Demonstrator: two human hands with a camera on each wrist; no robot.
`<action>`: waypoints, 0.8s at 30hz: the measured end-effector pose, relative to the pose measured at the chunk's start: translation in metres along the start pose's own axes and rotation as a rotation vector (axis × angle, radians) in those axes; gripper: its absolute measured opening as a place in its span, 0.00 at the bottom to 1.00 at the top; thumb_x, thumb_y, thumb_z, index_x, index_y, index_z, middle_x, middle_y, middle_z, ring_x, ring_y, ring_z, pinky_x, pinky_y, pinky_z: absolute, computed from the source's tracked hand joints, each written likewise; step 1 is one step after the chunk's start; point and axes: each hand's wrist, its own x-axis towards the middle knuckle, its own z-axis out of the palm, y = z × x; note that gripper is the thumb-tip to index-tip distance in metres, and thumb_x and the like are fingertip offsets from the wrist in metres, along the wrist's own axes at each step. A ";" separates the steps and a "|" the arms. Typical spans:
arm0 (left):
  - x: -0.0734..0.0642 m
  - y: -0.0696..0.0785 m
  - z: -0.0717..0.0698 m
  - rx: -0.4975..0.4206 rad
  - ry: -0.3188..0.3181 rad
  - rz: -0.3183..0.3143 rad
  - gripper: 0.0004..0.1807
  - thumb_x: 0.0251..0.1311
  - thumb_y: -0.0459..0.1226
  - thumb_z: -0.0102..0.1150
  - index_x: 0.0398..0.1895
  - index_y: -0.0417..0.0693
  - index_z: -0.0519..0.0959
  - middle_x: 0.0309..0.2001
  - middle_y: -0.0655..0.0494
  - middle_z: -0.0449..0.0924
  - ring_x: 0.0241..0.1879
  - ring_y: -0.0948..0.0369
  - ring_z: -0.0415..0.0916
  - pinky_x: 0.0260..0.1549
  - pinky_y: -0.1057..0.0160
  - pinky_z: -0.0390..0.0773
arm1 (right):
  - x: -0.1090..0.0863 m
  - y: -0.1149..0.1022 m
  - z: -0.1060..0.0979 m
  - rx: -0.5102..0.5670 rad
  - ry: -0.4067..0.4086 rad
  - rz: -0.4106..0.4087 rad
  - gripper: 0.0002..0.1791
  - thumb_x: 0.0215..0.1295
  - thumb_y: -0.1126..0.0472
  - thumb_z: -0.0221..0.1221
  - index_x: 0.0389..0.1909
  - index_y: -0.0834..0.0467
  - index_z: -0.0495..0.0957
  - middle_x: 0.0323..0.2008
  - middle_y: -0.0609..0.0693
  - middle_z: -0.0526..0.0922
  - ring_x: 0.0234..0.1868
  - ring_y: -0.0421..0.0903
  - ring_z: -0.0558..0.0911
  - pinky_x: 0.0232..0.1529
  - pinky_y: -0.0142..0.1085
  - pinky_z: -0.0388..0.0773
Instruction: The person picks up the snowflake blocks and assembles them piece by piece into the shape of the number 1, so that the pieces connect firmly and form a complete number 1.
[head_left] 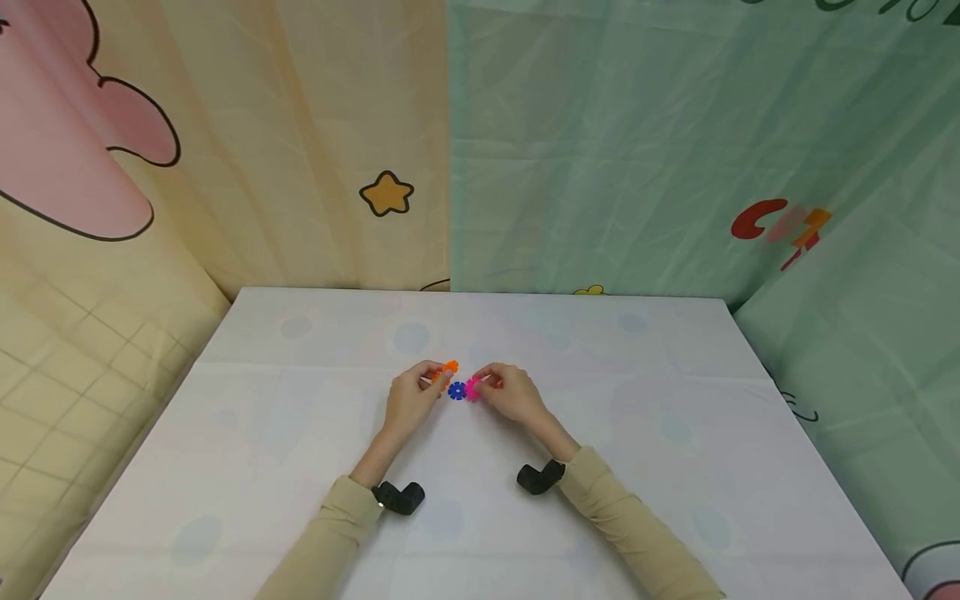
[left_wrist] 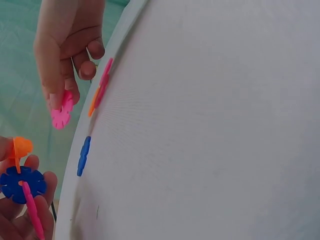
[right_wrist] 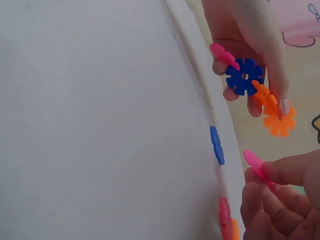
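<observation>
My left hand [head_left: 408,402] holds a small chain of notched plastic snowflake discs. Seen from the right wrist, it runs from a pink disc [right_wrist: 220,50] through a blue disc [right_wrist: 236,77] to two joined orange discs [right_wrist: 272,126], the end one under the thumb. Just to the right, my right hand [head_left: 516,395] pinches a single pink disc [right_wrist: 253,158] between thumb and fingers. A gap separates this disc from the chain in both wrist views. The left palm partly hides the chain's pink end in the left wrist view.
On the white-covered table [head_left: 285,467] lie a loose blue disc [right_wrist: 217,145], a reddish-pink disc [right_wrist: 225,218] and an orange disc [right_wrist: 235,229] beside it. Black wrist cameras [head_left: 401,498] sit on both forearms. Printed curtains [head_left: 600,150] stand behind the table.
</observation>
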 end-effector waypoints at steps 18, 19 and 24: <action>-0.001 0.005 0.008 0.042 -0.025 0.018 0.10 0.60 0.43 0.63 0.40 0.49 0.84 0.32 0.53 0.85 0.24 0.63 0.74 0.22 0.71 0.71 | 0.000 -0.001 -0.012 0.167 0.149 0.006 0.13 0.65 0.63 0.58 0.50 0.56 0.81 0.28 0.53 0.81 0.18 0.41 0.73 0.18 0.28 0.68; -0.001 0.005 0.008 0.047 -0.028 0.023 0.10 0.60 0.43 0.63 0.40 0.49 0.84 0.32 0.53 0.85 0.25 0.62 0.74 0.23 0.70 0.72 | 0.000 -0.001 -0.013 0.172 0.156 0.001 0.13 0.65 0.63 0.58 0.50 0.56 0.81 0.28 0.53 0.81 0.18 0.42 0.73 0.17 0.28 0.68; -0.001 0.008 0.009 0.072 -0.045 0.049 0.08 0.58 0.43 0.65 0.37 0.49 0.84 0.32 0.53 0.85 0.28 0.62 0.75 0.27 0.68 0.72 | 0.001 -0.004 -0.014 0.197 0.204 -0.023 0.12 0.65 0.63 0.59 0.48 0.58 0.81 0.27 0.54 0.82 0.18 0.44 0.74 0.16 0.27 0.67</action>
